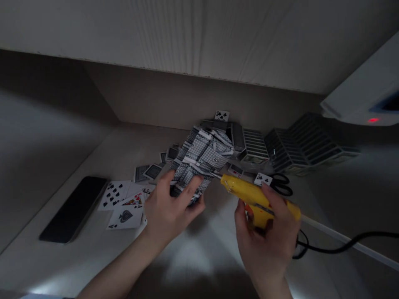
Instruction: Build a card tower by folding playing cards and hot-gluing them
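My left hand [174, 203] grips the near end of a model built from folded playing cards [204, 155], whose patterned backs face outward. In my right hand [271, 232] is a yellow hot glue gun [258, 197], held by its handle with a finger along the body. Its metal nozzle meets or nearly touches the right side of the card model; I cannot tell which. A white glue stick [339, 236] sticks out from the rear of the gun. Part of the model is hidden behind my left fingers.
A black phone [73, 209] and loose playing cards [126, 216] lie at the left. Black-handled scissors [282, 185] rest beyond the glue gun. Stepped card pieces [307, 143] stand at the back right, near a white device [364, 89] with a red light. A black cable [352, 243] runs rightward.
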A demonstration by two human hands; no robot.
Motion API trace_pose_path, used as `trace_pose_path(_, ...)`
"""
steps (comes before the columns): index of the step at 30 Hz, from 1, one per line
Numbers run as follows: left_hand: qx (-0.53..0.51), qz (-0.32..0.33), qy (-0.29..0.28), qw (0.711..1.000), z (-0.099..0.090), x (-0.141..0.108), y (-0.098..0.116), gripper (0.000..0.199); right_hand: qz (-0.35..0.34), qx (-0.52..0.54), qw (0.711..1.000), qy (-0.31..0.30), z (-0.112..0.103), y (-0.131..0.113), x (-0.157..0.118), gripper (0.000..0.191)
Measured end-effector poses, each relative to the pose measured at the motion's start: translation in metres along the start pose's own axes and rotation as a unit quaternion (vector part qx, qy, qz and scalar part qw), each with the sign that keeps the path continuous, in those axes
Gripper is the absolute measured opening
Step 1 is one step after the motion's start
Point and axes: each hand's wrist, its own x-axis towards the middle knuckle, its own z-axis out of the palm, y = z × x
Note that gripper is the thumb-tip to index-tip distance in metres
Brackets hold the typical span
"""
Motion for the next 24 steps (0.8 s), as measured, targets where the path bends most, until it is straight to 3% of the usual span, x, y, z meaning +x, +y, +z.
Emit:
trace_pose_path(12, -0.019, 0.009, -0.005, 1.0, 0.0014, -0.0018, -0.0031, 0.031, 0.036, 0.016, 0.999, -0.012, -0.0003, -0.0005, 0.0008, 0.044)
trace_pose_path(18, 0.011, 0.028, 0.014, 0.999, 0.0006, 0.0, -0.0007, 0.025, -0.034, -0.002, 0.999, -0.028, 0.0041, -0.0035, 0.0015, 0.046)
trace_pose_path(24, 0.015, 0.02, 0.004, 1.0, 0.0004, -0.0009, 0.0001, 0.024, -0.05, -0.004, 0.998, -0.038, 0.002, -0.0031, 0.005, 0.052)
